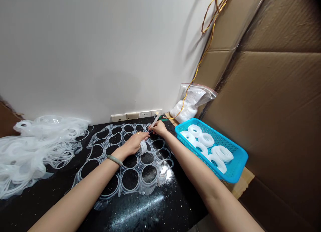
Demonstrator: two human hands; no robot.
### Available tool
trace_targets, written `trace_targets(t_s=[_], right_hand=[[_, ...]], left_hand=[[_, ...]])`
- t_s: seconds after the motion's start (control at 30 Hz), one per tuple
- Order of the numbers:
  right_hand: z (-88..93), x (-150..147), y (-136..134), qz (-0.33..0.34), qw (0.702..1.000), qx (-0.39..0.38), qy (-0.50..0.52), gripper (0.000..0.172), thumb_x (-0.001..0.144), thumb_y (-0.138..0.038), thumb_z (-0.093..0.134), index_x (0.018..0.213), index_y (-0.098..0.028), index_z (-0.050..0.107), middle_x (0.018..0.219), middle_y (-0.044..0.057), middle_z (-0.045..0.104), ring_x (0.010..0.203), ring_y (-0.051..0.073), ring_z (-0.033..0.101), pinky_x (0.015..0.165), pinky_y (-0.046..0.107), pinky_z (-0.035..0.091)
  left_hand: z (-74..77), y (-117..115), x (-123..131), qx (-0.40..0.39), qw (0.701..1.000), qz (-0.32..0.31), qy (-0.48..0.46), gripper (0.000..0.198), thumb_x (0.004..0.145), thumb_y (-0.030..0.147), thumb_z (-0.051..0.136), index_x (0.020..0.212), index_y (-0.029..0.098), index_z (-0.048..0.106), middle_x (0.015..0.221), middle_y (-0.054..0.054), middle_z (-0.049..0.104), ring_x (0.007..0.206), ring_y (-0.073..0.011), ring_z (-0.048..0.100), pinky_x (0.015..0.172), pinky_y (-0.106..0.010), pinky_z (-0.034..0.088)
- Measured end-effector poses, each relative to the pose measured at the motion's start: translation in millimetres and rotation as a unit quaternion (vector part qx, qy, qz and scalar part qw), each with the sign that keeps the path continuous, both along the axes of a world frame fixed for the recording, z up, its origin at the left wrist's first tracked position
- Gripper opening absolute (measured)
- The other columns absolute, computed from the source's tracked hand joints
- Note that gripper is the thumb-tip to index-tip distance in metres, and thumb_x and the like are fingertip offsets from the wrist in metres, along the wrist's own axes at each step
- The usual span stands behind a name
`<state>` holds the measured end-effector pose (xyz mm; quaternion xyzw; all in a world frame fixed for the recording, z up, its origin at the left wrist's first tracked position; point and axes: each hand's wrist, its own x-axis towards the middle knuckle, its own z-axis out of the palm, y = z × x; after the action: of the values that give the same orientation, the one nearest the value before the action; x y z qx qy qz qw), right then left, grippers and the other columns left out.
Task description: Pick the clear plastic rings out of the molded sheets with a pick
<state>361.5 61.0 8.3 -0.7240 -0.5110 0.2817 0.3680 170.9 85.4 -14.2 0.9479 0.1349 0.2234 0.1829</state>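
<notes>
My left hand point(134, 143) rests over a clear plastic sheet punched with round openings point(130, 166) and is shut on a small stack of translucent plastic rings point(142, 147). A pale green bangle point(114, 160) circles that wrist. My right hand point(159, 128) grips a slim white tool point(155, 121), its tip near the rings and the far edge of the sheet. The two hands are close together, and the tool's tip is partly hidden by my fingers.
The sheet lies on a speckled black tabletop point(140, 212). A heap of clear plastic offcuts point(32, 151) is at the left. A blue plastic basket point(213, 148) holds several white ring coils at the right. Behind are wall sockets point(136, 115), a plastic bag point(190, 103), yellow wires point(208, 48) and cardboard sheets point(265, 101).
</notes>
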Motion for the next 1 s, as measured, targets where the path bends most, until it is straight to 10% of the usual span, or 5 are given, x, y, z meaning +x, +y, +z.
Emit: trace_targets(t_s=[0.6,1.0], right_hand=[[8.0,-14,-7,-0.004,0.945,0.016,-0.327,0.028,0.094,-0.025,0.049,0.095,-0.018,0.076,0.107,0.014,0.073,0.105,0.026,0.066,0.087,0.029,0.045],[104.2,50,34,-0.174,0.943,0.04,-0.282,0.034,0.096,-0.017,0.042,0.115,-0.015,0.07,0.114,0.019,0.068,0.114,0.027,0.061,0.09,0.033,0.045]], left_hand=[[4.1,-3,6,0.02,1.0,0.002,0.013,0.032,0.098,0.018,0.037,0.114,0.016,0.065,0.112,-0.013,0.067,0.101,-0.025,0.059,0.09,-0.038,0.048],[4.9,-11,0,-0.026,0.999,0.016,-0.016,0.034,0.097,0.016,0.04,0.121,0.016,0.064,0.122,-0.012,0.066,0.112,-0.0236,0.058,0.098,-0.038,0.045]])
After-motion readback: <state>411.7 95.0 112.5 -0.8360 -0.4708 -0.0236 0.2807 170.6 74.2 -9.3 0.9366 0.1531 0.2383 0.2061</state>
